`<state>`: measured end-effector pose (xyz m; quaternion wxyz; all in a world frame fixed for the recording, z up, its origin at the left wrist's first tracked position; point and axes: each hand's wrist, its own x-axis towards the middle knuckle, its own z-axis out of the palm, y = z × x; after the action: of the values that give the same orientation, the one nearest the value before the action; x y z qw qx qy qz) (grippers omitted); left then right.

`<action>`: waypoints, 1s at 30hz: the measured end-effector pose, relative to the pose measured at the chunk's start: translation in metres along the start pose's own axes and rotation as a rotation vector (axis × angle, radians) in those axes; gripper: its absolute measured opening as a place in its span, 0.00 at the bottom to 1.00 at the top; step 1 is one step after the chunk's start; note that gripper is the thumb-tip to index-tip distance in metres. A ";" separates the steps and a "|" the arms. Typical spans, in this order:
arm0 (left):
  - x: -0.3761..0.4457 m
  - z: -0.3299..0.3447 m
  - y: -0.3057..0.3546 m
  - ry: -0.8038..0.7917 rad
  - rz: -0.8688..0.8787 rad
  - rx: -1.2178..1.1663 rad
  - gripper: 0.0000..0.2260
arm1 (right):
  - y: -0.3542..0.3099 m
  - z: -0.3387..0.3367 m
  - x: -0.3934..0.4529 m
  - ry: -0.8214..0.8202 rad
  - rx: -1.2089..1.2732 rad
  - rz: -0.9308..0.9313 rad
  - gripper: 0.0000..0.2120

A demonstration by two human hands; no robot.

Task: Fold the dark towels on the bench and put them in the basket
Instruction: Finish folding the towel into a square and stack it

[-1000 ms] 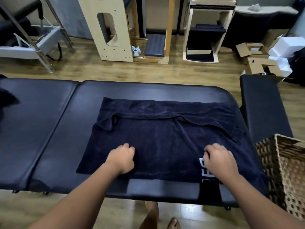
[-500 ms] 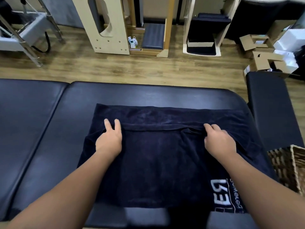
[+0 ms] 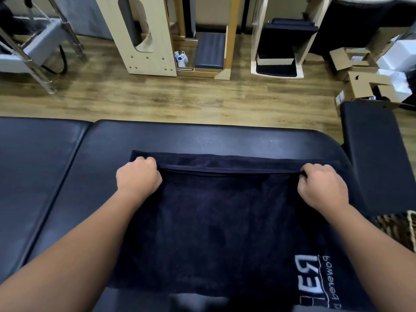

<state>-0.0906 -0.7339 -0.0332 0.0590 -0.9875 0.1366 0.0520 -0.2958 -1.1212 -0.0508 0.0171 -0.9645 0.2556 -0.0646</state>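
Nearest you, the dark towel (image 3: 225, 226) is lying spread on the black bench (image 3: 67, 176), its printed lettering (image 3: 315, 282) at the near right corner and its near edge sitting close to the bench's front. The basket (image 3: 403, 228) is showing only as a woven corner at the right, just beside the bench end. Farther out, you are carrying the folded layer's edge toward the towel's far hem. Your left hand (image 3: 138, 179) is clenching that edge at the left corner, knuckles up, fingers curled under; your right hand (image 3: 322, 185) is pinching the same edge at the right corner, fingers tucked around the cloth. Both forearms are reaching forward, roughly parallel. To do this fold well, you are probably best keeping the edge taut between both grips, laying it parallel to the far hem, matching corners, then smoothing toward you. Beyond the bench, wooden equipment (image 3: 144, 34) is standing on the plank floor (image 3: 180, 97).
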 end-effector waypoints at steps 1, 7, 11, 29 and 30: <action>0.005 -0.002 0.002 0.005 -0.008 -0.015 0.05 | 0.000 -0.003 0.006 0.006 0.025 0.019 0.06; 0.034 0.003 0.003 0.077 -0.031 -0.067 0.04 | -0.007 -0.001 0.043 0.046 0.056 0.080 0.09; 0.040 0.017 0.001 -0.119 0.047 -0.017 0.25 | -0.022 0.014 0.055 -0.258 -0.105 0.091 0.14; -0.085 0.080 -0.053 0.124 -0.087 -0.202 0.11 | -0.281 0.044 0.013 -0.484 0.098 -0.668 0.23; -0.092 0.080 -0.056 0.116 -0.117 -0.224 0.13 | -0.296 0.044 0.016 -0.480 0.106 -0.672 0.23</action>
<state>-0.1704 -0.6452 -0.0959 -0.0566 -0.9955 0.0755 0.0063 -0.1307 -0.8716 -0.0728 0.1038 -0.9797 -0.0883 0.1469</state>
